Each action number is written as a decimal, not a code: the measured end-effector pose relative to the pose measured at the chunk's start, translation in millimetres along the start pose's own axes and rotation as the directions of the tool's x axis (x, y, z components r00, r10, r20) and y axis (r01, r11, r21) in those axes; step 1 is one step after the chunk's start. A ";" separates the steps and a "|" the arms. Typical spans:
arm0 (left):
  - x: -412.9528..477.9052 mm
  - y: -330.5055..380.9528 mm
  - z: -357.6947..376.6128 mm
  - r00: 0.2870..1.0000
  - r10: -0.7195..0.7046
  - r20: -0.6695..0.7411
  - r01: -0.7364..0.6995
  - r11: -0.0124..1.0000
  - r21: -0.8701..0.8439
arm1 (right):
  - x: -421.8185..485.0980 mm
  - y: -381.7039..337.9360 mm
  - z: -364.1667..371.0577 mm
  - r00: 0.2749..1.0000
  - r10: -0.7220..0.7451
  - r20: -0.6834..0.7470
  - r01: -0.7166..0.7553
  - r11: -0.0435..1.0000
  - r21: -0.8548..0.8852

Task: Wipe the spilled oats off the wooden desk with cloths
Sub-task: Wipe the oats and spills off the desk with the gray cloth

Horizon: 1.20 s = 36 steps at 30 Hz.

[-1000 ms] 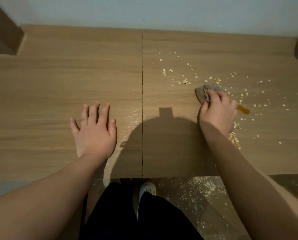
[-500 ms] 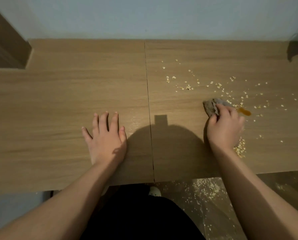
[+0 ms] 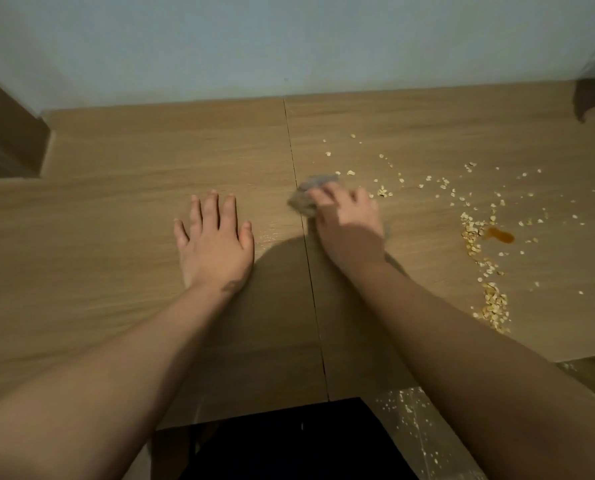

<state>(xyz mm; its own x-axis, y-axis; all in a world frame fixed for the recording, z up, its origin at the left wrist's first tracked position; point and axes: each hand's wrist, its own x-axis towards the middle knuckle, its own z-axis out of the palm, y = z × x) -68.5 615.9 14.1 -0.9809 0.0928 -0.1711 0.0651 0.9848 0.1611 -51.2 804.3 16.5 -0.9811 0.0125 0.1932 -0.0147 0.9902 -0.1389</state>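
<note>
Surface: light-brown wood-grain bench [image 3: 116, 220], two panels meeting at a thin dark seam [image 3: 309, 271]. A pale blue-grey wall [image 3: 289, 39] stands behind. There is a dark object [image 3: 593, 98] at the far right corner, unidentifiable. An amber-orange spot [image 3: 500, 234] sits just beside the oat ridge.

The pale flaked oats [image 3: 495, 306] lie scattered over the right panel, with a denser ridge toward the near edge. More flakes lie on the floor [image 3: 403, 410].

The crumpled grey cloth [image 3: 306, 197] lies on the seam, blurred. The right hand [image 3: 349, 226] covers it, fingers curled over it. The left hand [image 3: 216, 247] lies flat on the left panel, fingers straight, holding nothing.
</note>
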 end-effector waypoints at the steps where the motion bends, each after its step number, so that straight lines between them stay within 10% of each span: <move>1: 0.1 0.4 -0.5 1.000 0.000 0.001 0.000 1.000 0.003 | 7.2 13.6 -2.4 0.994 0.100 0.050 -0.100 0.995 -0.001; 8: 0.0 0.1 -1.9 1.000 -0.011 0.008 0.011 1.000 0.026 | -7.3 77.7 -25.8 0.695 0.714 -0.083 -0.710 0.700 0.084; 10: 0.8 0.5 -2.3 1.000 -0.007 0.014 0.007 1.000 0.026 | -6.1 43.4 -21.0 0.778 0.620 -0.099 -0.602 0.781 0.166; 13: 0.6 2.2 -2.8 1.000 -0.024 0.016 0.023 0.999 0.030 | -1.8 -32.9 -2.8 0.981 0.088 -0.172 -0.053 0.979 0.198; 16: 0.6 3.8 -4.3 0.999 -0.046 0.023 0.045 0.998 0.031 | 20.3 -55.6 15.8 0.992 -0.118 -0.052 0.125 0.979 0.158; 21: 1.7 3.1 -5.7 0.999 -0.045 0.024 0.044 0.999 0.031 | 83.6 12.5 14.6 0.982 0.185 0.037 -0.188 0.976 0.113; 28: 1.6 5.2 -7.7 0.996 -0.072 0.054 0.070 0.997 0.030 | 69.6 86.7 -13.6 0.643 0.765 -0.039 -0.746 0.637 0.196; 30: 1.8 6.6 -9.2 0.995 -0.076 0.058 0.075 0.997 0.023 | 74.6 58.3 -8.7 0.733 0.673 -0.096 -0.622 0.721 0.306; 33: 2.8 6.7 -9.1 0.995 -0.084 0.054 0.083 0.996 0.019 | 88.0 -14.4 11.3 0.989 0.125 -0.077 -0.100 0.958 0.267; 36: 2.6 6.8 -8.1 0.996 -0.079 0.039 0.078 0.997 0.021 | 110.2 -47.0 27.6 0.985 -0.170 -0.031 0.173 0.971 0.167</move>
<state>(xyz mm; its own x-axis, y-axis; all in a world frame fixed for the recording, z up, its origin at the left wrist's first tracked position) -72.1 621.6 22.7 -0.9751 0.0202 -0.2208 -0.0080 0.9919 0.1264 -163.9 755.3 17.5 -0.9579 -0.1514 0.2439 -0.2158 0.9401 -0.2640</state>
